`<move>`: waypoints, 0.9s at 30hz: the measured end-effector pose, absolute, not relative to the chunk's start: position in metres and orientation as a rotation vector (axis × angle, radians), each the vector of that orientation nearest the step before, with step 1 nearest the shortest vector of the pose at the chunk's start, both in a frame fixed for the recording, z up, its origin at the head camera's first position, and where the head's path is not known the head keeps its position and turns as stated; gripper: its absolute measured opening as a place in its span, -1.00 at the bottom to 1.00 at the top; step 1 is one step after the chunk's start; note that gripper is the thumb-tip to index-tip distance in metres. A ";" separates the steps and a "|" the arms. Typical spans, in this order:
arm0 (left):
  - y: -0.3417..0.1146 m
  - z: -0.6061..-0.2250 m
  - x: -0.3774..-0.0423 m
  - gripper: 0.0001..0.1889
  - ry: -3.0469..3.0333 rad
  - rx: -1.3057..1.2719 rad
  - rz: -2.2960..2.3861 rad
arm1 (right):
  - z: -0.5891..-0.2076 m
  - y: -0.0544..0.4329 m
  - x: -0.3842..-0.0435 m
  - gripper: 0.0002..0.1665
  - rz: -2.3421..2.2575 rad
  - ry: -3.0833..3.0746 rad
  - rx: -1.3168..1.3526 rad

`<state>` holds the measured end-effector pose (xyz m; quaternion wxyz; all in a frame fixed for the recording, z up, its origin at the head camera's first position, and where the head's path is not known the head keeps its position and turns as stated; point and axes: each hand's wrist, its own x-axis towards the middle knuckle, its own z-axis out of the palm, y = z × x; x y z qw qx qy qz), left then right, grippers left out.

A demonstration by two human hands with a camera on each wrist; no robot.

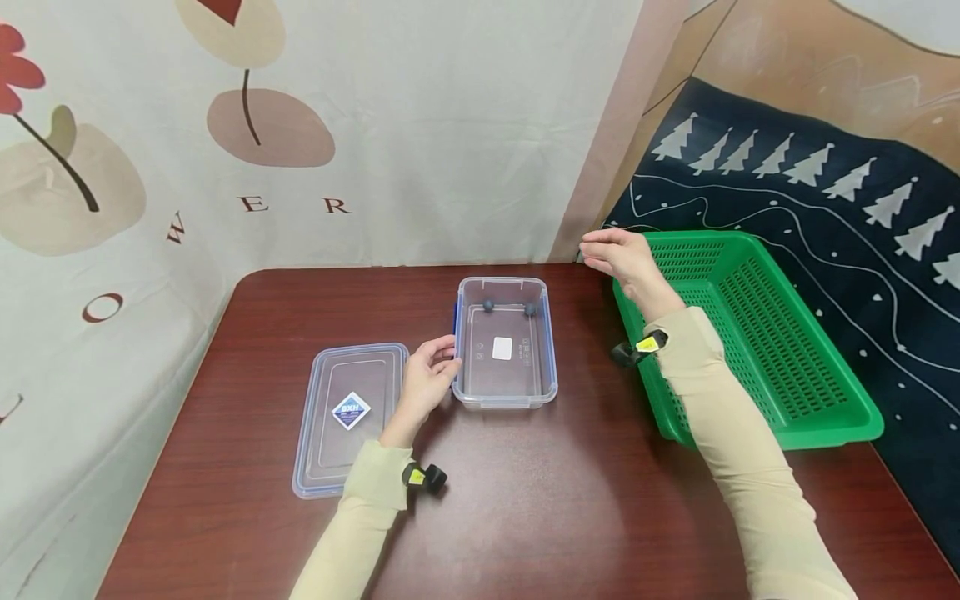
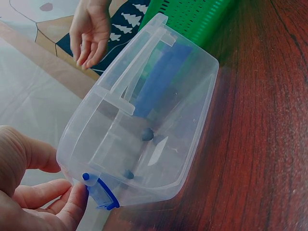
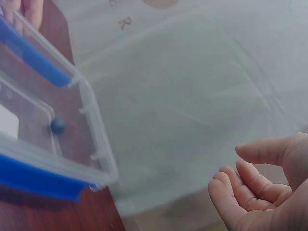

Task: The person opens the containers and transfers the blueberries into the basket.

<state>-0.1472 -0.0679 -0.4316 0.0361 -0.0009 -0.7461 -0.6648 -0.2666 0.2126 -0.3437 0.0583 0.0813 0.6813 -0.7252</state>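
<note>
A clear plastic box (image 1: 503,387) with blue side latches stands uncovered on the table. Inside, near its far end, lie two small dark blue balls (image 1: 488,306); one ball (image 3: 57,126) also shows in the right wrist view. My left hand (image 1: 431,375) holds the box's left side, thumb and fingertips at the rim beside a blue latch (image 2: 103,193). My right hand (image 1: 621,260) hovers by the far left corner of the green basket (image 1: 825,404), fingers loosely bent and nothing visible in them. Left of the box, the clear lid (image 1: 322,450) lies flat with a diamond sticker.
The reddish-brown table (image 1: 517,517) ends at a pale printed cloth (image 1: 450,167) behind. A dark cloth with white trees (image 1: 810,167) borders the basket on the right. The basket stands on the table's right side.
</note>
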 end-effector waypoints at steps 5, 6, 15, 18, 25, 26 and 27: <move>-0.067 -0.428 -0.145 -0.63 -2.307 0.001 -2.031 | -0.352 0.191 -0.268 -0.62 -2.089 2.120 0.244; -0.067 -0.428 -0.145 -0.63 -2.307 0.000 -2.035 | -0.354 0.187 -0.269 -0.62 -2.072 2.124 0.243; -0.068 -0.429 -0.146 -0.62 -2.308 -0.009 -2.032 | -0.371 0.156 -0.266 -0.61 -1.894 2.176 0.163; -0.068 -0.430 -0.146 -0.63 -2.307 -0.014 -2.029 | -0.377 0.145 -0.265 -0.63 -1.850 2.189 0.137; -0.068 -0.431 -0.147 -0.62 -2.272 -0.028 -2.056 | -0.393 0.120 -0.259 -0.61 -1.808 2.197 0.104; -0.068 -0.431 -0.147 -0.62 -2.265 -0.029 -2.063 | -0.395 0.117 -0.259 -0.60 -1.787 2.214 0.093; -0.068 -0.431 -0.147 -0.62 -2.259 -0.029 -2.069 | -0.398 0.114 -0.258 -0.60 -1.775 2.229 0.083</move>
